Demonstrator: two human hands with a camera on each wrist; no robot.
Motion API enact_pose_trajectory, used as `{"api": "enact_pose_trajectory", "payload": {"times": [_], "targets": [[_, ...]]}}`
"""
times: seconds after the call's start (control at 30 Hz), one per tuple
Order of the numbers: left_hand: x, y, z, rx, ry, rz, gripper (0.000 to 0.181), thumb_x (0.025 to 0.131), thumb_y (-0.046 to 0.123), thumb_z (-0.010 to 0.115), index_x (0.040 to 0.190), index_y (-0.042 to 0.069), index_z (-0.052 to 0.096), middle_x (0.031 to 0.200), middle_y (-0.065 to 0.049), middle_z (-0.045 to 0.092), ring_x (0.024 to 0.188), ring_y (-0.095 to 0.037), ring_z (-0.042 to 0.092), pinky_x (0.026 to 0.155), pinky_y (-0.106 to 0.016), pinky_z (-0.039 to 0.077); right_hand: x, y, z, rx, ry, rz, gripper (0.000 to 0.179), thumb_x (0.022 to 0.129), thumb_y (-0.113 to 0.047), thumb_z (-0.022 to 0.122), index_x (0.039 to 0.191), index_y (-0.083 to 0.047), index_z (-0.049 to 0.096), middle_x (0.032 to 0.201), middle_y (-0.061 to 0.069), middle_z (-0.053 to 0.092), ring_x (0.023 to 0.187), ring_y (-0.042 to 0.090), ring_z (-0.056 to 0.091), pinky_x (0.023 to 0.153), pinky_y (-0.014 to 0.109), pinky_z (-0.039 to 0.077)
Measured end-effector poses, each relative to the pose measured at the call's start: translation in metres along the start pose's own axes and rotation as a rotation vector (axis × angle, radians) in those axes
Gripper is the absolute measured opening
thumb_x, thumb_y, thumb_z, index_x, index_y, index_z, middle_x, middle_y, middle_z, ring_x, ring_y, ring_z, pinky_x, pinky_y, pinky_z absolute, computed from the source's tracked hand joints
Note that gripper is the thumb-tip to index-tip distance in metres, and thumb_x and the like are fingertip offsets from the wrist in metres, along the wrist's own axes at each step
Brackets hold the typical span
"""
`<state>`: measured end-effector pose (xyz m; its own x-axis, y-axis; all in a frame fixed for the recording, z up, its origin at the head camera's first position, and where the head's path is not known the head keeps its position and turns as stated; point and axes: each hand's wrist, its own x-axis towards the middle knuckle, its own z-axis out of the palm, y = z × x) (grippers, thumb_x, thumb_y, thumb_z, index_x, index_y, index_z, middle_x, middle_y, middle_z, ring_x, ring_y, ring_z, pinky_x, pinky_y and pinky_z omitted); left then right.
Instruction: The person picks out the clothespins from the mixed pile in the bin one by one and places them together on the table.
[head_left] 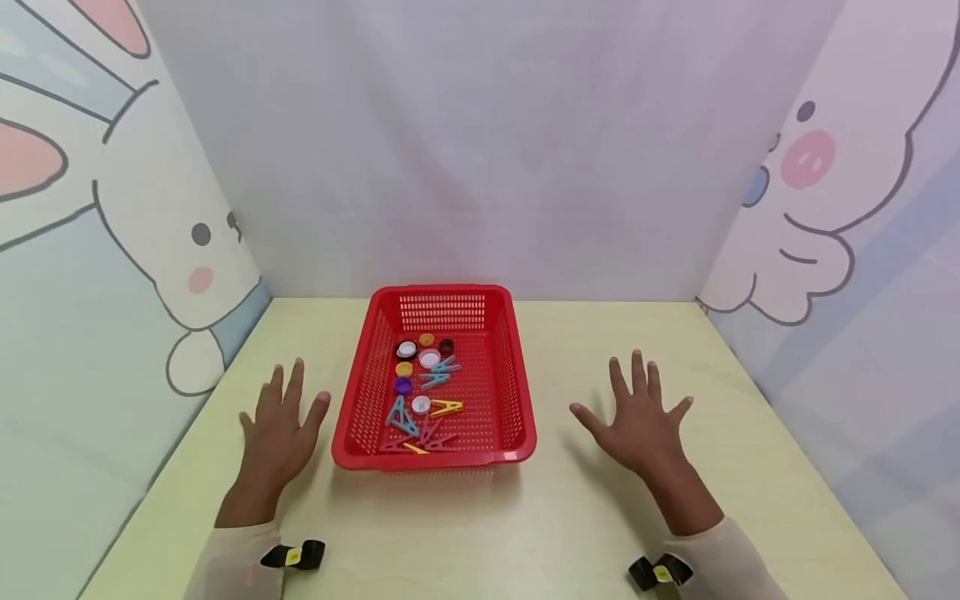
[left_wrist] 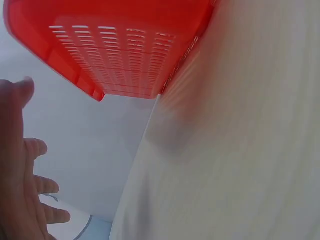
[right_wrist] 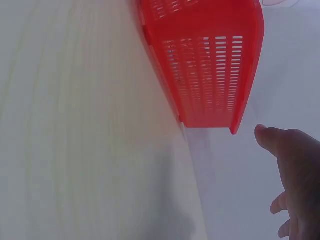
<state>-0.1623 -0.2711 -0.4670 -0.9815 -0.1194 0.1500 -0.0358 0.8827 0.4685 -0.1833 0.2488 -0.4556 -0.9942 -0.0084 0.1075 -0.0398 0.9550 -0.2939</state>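
Note:
A red perforated plastic basket [head_left: 510, 333] stands on the table between the two hands. Several bottle caps lie in its left half, among them a purple cap [head_left: 402, 386], a yellow cap [head_left: 404, 369] and a white cap [head_left: 421, 405]. Clothespins are scattered with them: a yellow clothespin [head_left: 447, 407], blue ones [head_left: 435, 380] and dark pink ones nearer the front. My left hand [head_left: 277, 437] is held left of the basket, fingers spread, holding nothing. To the basket's right, my right hand [head_left: 641, 429] is likewise spread and holds nothing. Both wrist views show the basket's side wall beyond the thumb.
The pale wooden table [head_left: 585, 533] meets a plain grey back wall [head_left: 480, 150]. Side walls with cartoon animals, a rabbit [head_left: 165, 208] on the left and a pink-cheeked figure [head_left: 847, 167] on the right, enclose it. A black strap [head_left: 292, 556] sits at each wrist.

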Motion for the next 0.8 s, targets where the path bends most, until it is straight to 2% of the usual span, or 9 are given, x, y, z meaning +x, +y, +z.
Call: {"api": "enact_pose_trajectory", "payload": {"times": [0.13,0.2,0.3,0.37,0.47,0.57,0.67,0.8], "targets": [[0.000,0.005,-0.001,-0.237,-0.043,0.078,0.081,0.116,0.045,0.043,0.176,0.010,0.004,0.180,-0.033,0.006,0.164,-0.063,0.009,0.119,-0.093,0.014,0.003,-0.008,-0.003,0.033,-0.023,-0.009,0.113,0.097,-0.085,0.051,0.177,-0.013,0.015,0.184,0.022,-0.003,0.169,0.053,0.004,0.118,0.094,0.014],[0.000,0.007,-0.001,-0.374,-0.083,0.120,0.080,0.116,0.041,0.044,0.177,0.011,0.002,0.181,-0.030,0.005,0.164,-0.062,0.010,0.120,-0.091,0.018,0.005,-0.013,-0.005,0.039,-0.017,-0.023,0.111,0.099,-0.082,0.052,0.177,-0.013,0.015,0.184,0.022,-0.001,0.169,0.052,0.007,0.117,0.090,0.025],[0.000,0.011,0.000,-0.564,-0.170,0.166,0.078,0.115,0.040,0.041,0.177,0.018,0.000,0.183,-0.026,0.005,0.163,-0.063,0.014,0.120,-0.087,0.025,0.011,-0.021,-0.009,0.052,0.005,-0.057,0.107,0.101,-0.078,0.053,0.176,-0.012,0.017,0.184,0.022,0.003,0.168,0.051,0.013,0.111,0.084,0.040],[0.000,0.013,0.001,-0.657,-0.245,0.167,0.079,0.114,0.044,0.041,0.178,0.025,-0.003,0.183,-0.023,0.004,0.163,-0.063,0.018,0.118,-0.084,0.034,0.015,-0.027,-0.013,0.090,0.008,-0.073,0.104,0.102,-0.076,0.053,0.176,-0.012,0.017,0.184,0.021,0.004,0.167,0.051,0.019,0.107,0.081,0.045],[0.000,0.014,0.004,-0.728,-0.324,0.159,0.082,0.113,0.044,0.046,0.177,0.033,-0.004,0.184,-0.020,0.004,0.163,-0.061,0.023,0.113,-0.073,0.050,0.023,-0.037,-0.020,0.169,-0.012,-0.083,0.103,0.103,-0.074,0.053,0.177,-0.014,0.015,0.185,0.018,0.003,0.164,0.053,0.027,0.107,0.079,0.049],[-0.001,0.015,0.008,-0.744,-0.358,0.160,0.087,0.110,0.039,0.055,0.177,0.035,-0.002,0.184,-0.019,0.006,0.160,-0.062,0.029,0.104,-0.056,0.063,0.030,-0.046,-0.026,0.238,-0.024,-0.083,0.102,0.104,-0.073,0.053,0.177,-0.015,0.013,0.186,0.015,0.003,0.161,0.054,0.033,0.110,0.079,0.048],[-0.002,0.016,0.011,-0.763,-0.381,0.174,0.096,0.106,0.034,0.064,0.177,0.035,0.000,0.184,-0.020,0.007,0.158,-0.063,0.033,0.096,-0.044,0.067,0.038,-0.054,-0.030,0.277,-0.006,-0.095,0.100,0.104,-0.070,0.056,0.177,-0.015,0.014,0.186,0.015,0.005,0.161,0.053,0.036,0.114,0.077,0.046],[-0.005,0.016,0.008,-0.796,-0.411,0.188,0.103,0.102,0.028,0.071,0.177,0.033,0.001,0.181,-0.023,0.015,0.150,-0.062,0.045,0.091,-0.040,0.069,0.047,-0.068,-0.034,0.327,0.019,-0.126,0.097,0.104,-0.066,0.059,0.176,-0.015,0.018,0.185,0.015,0.009,0.162,0.051,0.033,0.120,0.076,0.042]]}}
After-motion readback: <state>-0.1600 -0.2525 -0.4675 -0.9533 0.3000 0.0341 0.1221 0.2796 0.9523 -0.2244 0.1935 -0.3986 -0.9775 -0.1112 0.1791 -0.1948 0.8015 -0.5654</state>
